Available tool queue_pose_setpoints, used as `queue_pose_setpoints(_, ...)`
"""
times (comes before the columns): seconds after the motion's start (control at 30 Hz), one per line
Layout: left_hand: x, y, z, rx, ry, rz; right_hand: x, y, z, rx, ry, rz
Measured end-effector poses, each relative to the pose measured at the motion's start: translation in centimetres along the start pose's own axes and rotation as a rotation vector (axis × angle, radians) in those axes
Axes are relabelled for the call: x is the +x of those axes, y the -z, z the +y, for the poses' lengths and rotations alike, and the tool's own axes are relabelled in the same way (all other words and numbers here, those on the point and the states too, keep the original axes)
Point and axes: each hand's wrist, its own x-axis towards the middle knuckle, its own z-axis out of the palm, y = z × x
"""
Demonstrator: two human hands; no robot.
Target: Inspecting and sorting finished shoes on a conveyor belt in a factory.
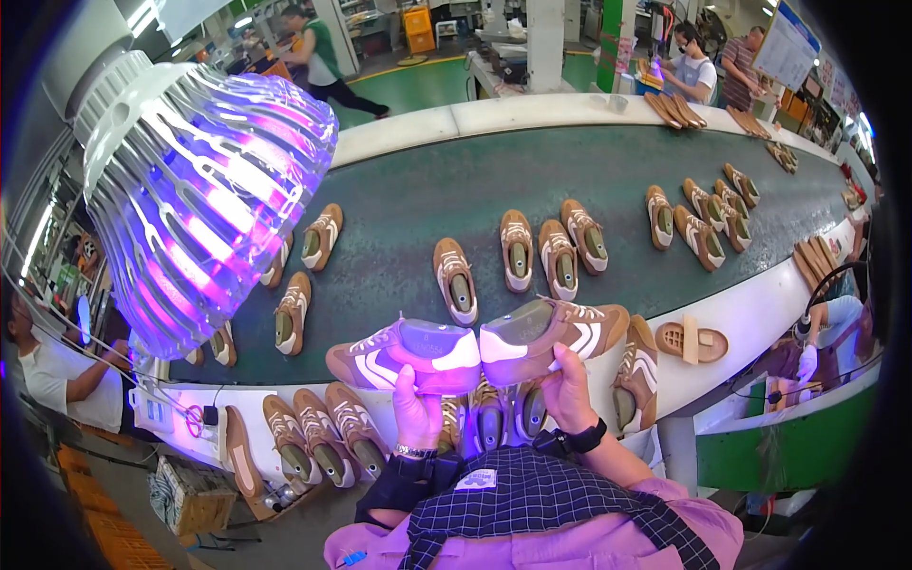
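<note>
In my left hand (419, 410) is a brown sneaker (374, 365) with white stripes, its toe to the left and a dark green last inside. My right hand (568, 391) grips a matching sneaker (591, 332), toe to the right. The two heels meet, or nearly so, in front of me, lit violet. My thumbs press on the sides of the shoes; the other fingers are mostly hidden. Just beyond them, more brown sneakers (456, 283) stand on the green conveyor belt (399, 204). Below my right-hand shoe, another sneaker (636, 372) rests on the white ledge.
A large finned lamp (204, 204) glowing violet hangs at the left. Sneakers (318, 427) and a sole (242, 451) lie along the white ledge (750, 313) on my side, with tan soles (692, 342) at the right. Co-workers (692, 71) stand across the belt and at both sides.
</note>
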Motion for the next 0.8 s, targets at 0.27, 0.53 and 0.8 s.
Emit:
queue_pose_setpoints(0.27, 0.3, -0.3, -0.5, -0.047, 0.057, -0.003, 0.4, -0.5, 0.1, 0.071, -0.017, 0.078)
queue_pose_setpoints(0.53, 0.0, -0.2, -0.9, -0.044, 0.078, -0.004, -0.1, -0.3, 0.0, 0.117, -0.03, 0.086)
queue_pose_setpoints(0.8, 0.2, 0.0, -1.0, -0.057, 0.104, -0.03, 0.1, -0.1, 0.0, 0.101, -0.026, 0.092)
